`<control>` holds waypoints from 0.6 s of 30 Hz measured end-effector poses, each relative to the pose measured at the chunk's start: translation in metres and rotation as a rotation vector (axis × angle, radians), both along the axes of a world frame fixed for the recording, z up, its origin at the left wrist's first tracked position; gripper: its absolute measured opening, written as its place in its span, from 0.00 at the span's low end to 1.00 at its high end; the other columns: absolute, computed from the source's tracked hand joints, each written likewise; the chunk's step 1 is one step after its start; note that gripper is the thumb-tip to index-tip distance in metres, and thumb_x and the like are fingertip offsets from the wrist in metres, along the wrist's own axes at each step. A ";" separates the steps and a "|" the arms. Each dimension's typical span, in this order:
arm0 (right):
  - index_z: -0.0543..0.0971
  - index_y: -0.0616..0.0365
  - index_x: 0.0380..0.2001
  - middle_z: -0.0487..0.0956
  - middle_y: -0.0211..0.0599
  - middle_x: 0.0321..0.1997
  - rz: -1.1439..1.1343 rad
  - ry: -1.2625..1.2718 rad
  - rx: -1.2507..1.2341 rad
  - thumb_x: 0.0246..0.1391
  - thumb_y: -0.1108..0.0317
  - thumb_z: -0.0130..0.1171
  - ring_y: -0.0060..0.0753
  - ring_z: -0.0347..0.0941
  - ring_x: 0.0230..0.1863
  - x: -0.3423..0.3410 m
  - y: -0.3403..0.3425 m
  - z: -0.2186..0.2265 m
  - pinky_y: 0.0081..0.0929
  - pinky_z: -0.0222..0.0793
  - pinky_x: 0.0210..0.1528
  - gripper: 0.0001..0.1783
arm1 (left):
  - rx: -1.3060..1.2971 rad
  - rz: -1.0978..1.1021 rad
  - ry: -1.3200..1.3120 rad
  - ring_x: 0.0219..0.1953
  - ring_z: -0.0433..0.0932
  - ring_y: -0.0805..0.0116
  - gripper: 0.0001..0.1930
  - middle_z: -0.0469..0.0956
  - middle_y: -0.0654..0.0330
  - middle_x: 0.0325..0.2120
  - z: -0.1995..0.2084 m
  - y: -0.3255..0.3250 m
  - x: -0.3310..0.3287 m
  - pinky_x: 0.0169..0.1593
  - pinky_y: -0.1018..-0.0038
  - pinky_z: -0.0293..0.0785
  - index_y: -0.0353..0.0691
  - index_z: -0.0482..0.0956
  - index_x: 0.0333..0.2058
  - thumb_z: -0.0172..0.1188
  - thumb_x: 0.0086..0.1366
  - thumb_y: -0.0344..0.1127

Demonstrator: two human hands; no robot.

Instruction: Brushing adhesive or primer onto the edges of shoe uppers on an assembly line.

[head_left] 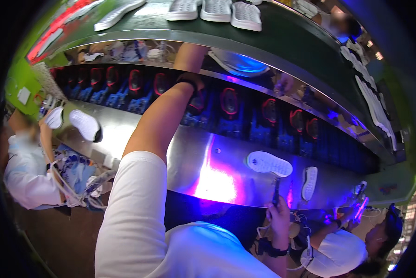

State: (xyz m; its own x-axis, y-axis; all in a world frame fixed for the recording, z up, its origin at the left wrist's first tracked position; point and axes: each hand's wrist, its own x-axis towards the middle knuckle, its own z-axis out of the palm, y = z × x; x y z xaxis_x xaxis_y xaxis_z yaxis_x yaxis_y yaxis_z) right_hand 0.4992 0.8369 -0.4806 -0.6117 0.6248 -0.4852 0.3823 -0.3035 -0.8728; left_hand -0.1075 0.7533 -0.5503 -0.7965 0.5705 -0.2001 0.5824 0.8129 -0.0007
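My left arm reaches forward across the metal bench to a row of dark oval pieces with red outlines. My left hand (197,82) is at one of these dark pieces (197,101); its fingers are too hidden to make out. Lower right, my right hand (279,214) is closed around a slim dark-handled tool (276,189), which points up at a white shoe sole (269,163). The tool's tip is at the sole's near edge; whether they touch I cannot tell. The sole lies on the bench with its dimpled face up.
Another white sole (309,183) lies on the metal bench (226,148) to the right, and one (84,125) to the left. Several soles stand on the green upper shelf (291,34). Co-workers sit at left (31,171) and right (340,248).
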 end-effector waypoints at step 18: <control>0.69 0.60 0.62 0.79 0.33 0.33 -0.185 0.055 -0.032 0.61 0.75 0.56 0.15 0.67 0.22 0.040 0.006 0.013 0.15 0.59 0.21 0.25 | 0.541 0.502 -0.529 0.61 0.70 0.45 0.62 0.69 0.38 0.58 -0.036 0.214 0.234 0.63 0.56 0.67 0.30 0.47 0.68 0.75 0.45 0.58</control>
